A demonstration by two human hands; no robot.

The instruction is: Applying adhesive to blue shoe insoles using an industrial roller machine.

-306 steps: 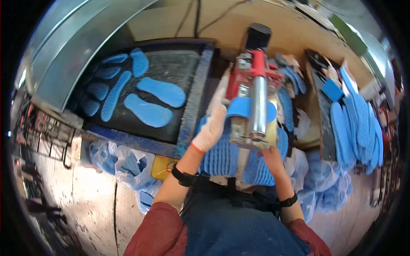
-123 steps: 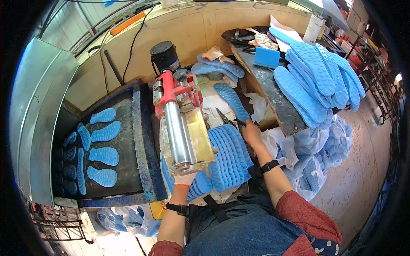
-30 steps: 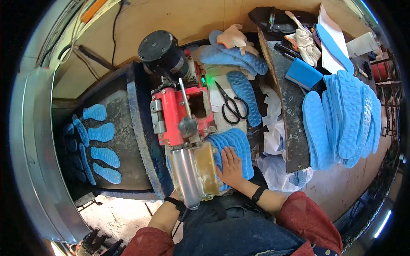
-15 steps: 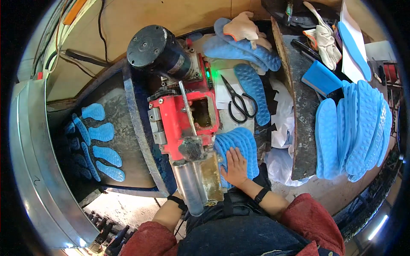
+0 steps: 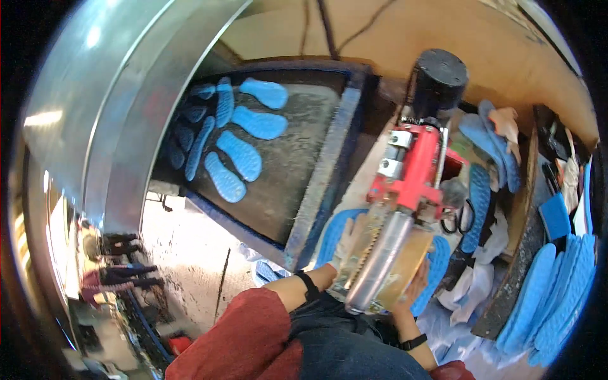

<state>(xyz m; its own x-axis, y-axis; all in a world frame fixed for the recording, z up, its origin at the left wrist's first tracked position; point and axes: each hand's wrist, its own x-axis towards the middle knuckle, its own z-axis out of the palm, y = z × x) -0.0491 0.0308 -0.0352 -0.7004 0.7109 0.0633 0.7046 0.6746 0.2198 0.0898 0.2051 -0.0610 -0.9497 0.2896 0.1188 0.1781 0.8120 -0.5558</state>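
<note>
At the left side of the red machine (image 5: 416,171), my left hand (image 5: 345,247) is at a blue insole (image 5: 332,235). It appears to grip the insole's edge, though the machine's front hides part of the fingers. My right hand (image 5: 415,286) lies on the other side of the machine's yellowed plate (image 5: 405,259). Its fingers are stretched out beside a stack of blue dimpled insoles (image 5: 438,263), touching its near edge. Black-handled scissors (image 5: 465,218) lie just beyond that stack, partly hidden by the machine.
A dark tray (image 5: 304,158) on the left bears several spread-out blue insoles (image 5: 259,123). A large metal duct (image 5: 120,107) curves along the far left. Beyond a wooden divider (image 5: 516,234) on the right stand piled insoles (image 5: 557,297), with plastic bags (image 5: 472,285) nearby.
My view has swung left, so the machine now sits further right. My left hand and an insole have come into sight left of the machine. My right hand is now nearer the stack's close edge.
</note>
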